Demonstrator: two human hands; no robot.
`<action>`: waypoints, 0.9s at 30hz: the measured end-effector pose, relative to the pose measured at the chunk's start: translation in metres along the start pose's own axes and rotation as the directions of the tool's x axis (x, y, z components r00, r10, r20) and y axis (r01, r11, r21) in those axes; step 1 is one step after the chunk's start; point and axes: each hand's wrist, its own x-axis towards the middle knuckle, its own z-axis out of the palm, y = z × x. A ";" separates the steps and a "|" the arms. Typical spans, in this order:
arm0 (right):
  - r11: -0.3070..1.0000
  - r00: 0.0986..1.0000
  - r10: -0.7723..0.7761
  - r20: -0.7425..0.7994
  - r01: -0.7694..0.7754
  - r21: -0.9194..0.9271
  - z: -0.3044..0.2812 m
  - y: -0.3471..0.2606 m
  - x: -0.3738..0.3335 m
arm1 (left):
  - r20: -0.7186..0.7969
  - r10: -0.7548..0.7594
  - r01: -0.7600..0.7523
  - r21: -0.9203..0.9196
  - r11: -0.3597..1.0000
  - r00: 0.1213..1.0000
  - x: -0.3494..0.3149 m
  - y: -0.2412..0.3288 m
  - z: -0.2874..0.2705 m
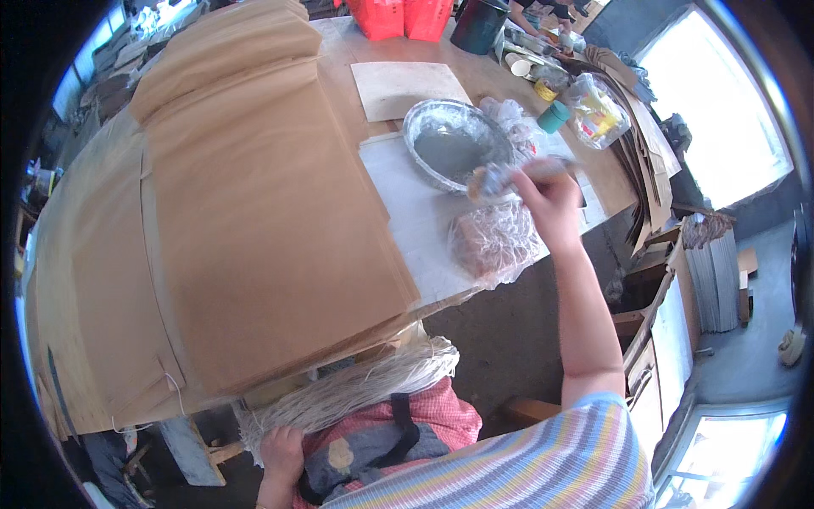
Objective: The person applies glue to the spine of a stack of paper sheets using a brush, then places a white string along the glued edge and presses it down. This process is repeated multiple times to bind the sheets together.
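Observation:
My right hand (547, 191) is closed around a brush (485, 181) with tan bristles and a greyish handle, blurred by motion. It is held by the near right rim of a round basin (451, 153) with grey paste-like contents and a plastic lining. Just below the brush sits a brownish block wrapped in clear plastic (496, 242). On my lap, a long bundle of pale strings (365, 386) lies across a red checked cloth (445, 416). My left hand (282, 451) rests at the bundle's left end, fingers stretched out against the strands.
Large stacks of brown paper sheets (263, 220) cover the table's left and middle. Beyond the basin lie a pale board (407, 89), red bags (400, 19) and a dark bucket (480, 25). A green-lidded jar (553, 117) and a plastic-wrapped package (597, 112) stand right. Another person works far back.

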 end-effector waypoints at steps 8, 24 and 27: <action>0.945 0.992 0.087 -0.088 -0.110 -0.307 0.071 0.102 0.071 | -0.185 -0.024 -0.003 -0.147 0.989 0.983 0.011 0.027 -0.044; 0.923 0.979 0.202 -0.029 -0.180 0.340 0.023 -0.010 0.043 | -0.290 -0.045 0.012 -0.112 0.994 0.956 0.008 0.030 -0.093; 0.913 0.979 -0.179 0.101 0.127 0.389 0.054 -0.085 -0.061 | -0.333 -0.055 0.048 -0.030 0.998 0.941 0.005 0.015 -0.103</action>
